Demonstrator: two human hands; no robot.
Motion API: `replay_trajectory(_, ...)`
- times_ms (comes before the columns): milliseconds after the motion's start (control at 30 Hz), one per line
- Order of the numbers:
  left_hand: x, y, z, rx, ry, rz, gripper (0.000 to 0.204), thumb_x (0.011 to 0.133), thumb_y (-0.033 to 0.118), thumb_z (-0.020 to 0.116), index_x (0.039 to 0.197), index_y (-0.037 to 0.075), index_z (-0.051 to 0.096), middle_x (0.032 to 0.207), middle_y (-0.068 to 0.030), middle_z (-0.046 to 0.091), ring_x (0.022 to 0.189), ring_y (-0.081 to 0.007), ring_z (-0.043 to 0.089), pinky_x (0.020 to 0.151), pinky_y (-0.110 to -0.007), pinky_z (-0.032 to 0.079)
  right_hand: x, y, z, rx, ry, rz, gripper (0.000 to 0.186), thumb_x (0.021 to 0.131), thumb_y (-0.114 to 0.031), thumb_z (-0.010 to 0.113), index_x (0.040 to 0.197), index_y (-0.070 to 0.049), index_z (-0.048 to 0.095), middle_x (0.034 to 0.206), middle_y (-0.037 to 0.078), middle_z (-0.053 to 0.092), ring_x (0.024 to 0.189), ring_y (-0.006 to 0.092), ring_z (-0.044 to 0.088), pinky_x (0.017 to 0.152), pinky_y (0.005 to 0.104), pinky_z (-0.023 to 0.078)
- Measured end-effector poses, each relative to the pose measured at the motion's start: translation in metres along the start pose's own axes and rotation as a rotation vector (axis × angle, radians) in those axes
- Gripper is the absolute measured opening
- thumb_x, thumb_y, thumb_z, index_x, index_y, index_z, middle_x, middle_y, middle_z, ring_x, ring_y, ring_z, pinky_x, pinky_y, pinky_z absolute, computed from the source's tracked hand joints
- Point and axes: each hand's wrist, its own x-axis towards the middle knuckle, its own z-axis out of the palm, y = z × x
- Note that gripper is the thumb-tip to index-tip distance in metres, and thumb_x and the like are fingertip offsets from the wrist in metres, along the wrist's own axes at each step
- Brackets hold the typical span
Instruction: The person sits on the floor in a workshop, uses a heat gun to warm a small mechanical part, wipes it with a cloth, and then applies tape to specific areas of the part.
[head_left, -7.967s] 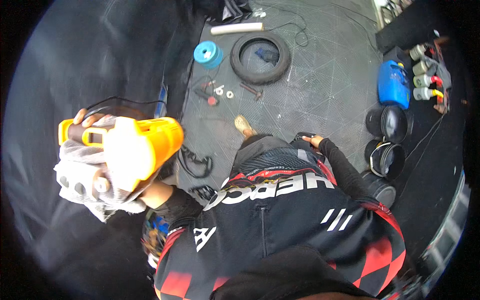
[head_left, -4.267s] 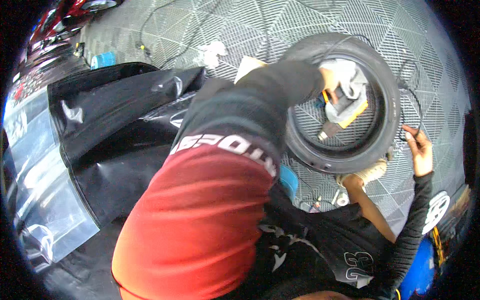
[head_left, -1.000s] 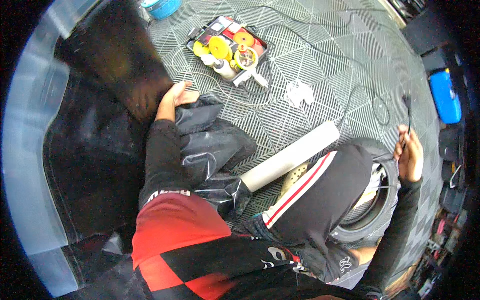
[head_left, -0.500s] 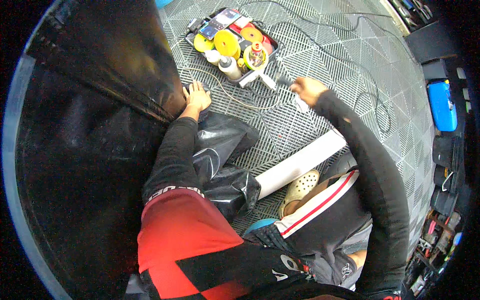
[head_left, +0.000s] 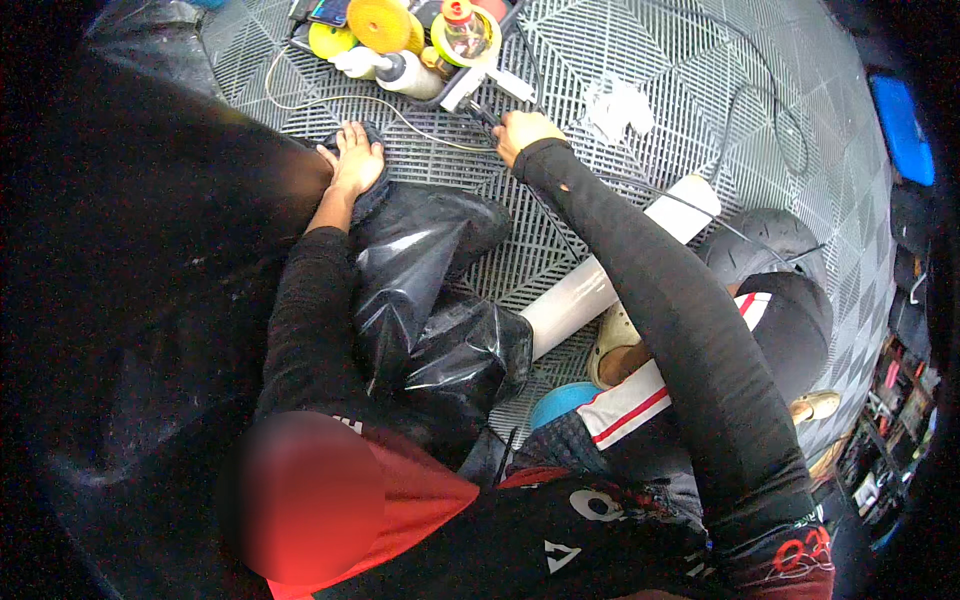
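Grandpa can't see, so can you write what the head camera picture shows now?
Someone's right hand holds a black cable end close to what looks like a white socket, while the left hand rests on dark material. A white roll and a black tyre are on the grey slatted floor.

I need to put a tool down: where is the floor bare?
Bare floor lies between the black plastic sheet and the white roll, and between the tyre and the blue container. It is crowded at the tray of bottles and pads by the right hand.
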Motion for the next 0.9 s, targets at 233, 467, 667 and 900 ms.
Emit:
replay_trajectory(233,0.004,-0.012,0.003,0.075,0.021,0.012,0.078,0.101,0.041,0.038,0.162,-0.002,0.015,0.172,-0.0202,0.004,0.159,-0.0376,0.007,0.118,-0.072,-0.007,0.016,0.012,0.007,0.066,0.187,-0.023,0.031,0.099,-0.025,0.054,0.113,-0.001,0.065,0.109,0.023,0.072,0.102,0.0388,0.071,0.088,0.0509,0.055)
replay_trajectory(467,0.001,-0.014,0.001,0.111,0.009,0.028,0.077,0.102,0.041,0.037,0.162,-0.002,0.014,0.172,-0.0205,0.004,0.159,-0.0381,0.008,0.119,-0.072,-0.006,0.019,0.002,0.007,-0.005,0.187,-0.043,0.029,0.093,-0.019,0.052,0.104,-0.003,0.073,0.099,0.019,0.076,0.094,0.0359,0.075,0.081,0.0494,0.059)
replay_trajectory(667,0.002,-0.015,0.003,0.150,0.012,0.052,0.077,0.102,0.041,0.037,0.162,-0.002,0.015,0.172,-0.0210,0.006,0.158,-0.0389,0.009,0.118,-0.073,-0.005,0.025,0.003,0.003,-0.043,0.222,-0.111,0.028,0.093,-0.017,0.051,0.100,-0.003,0.074,0.095,0.020,0.076,0.089,0.0365,0.075,0.077,0.0500,0.059)
replay_trajectory(900,-0.002,-0.012,-0.001,0.147,0.006,0.055,0.076,0.102,0.040,0.038,0.162,0.000,0.016,0.172,-0.0193,0.005,0.159,-0.0360,0.007,0.119,-0.072,-0.003,0.027,-0.001,-0.002,-0.164,0.199,-0.160,0.030,0.094,-0.018,0.050,0.103,-0.003,0.075,0.097,0.019,0.076,0.088,0.0349,0.076,0.077,0.0499,0.060)
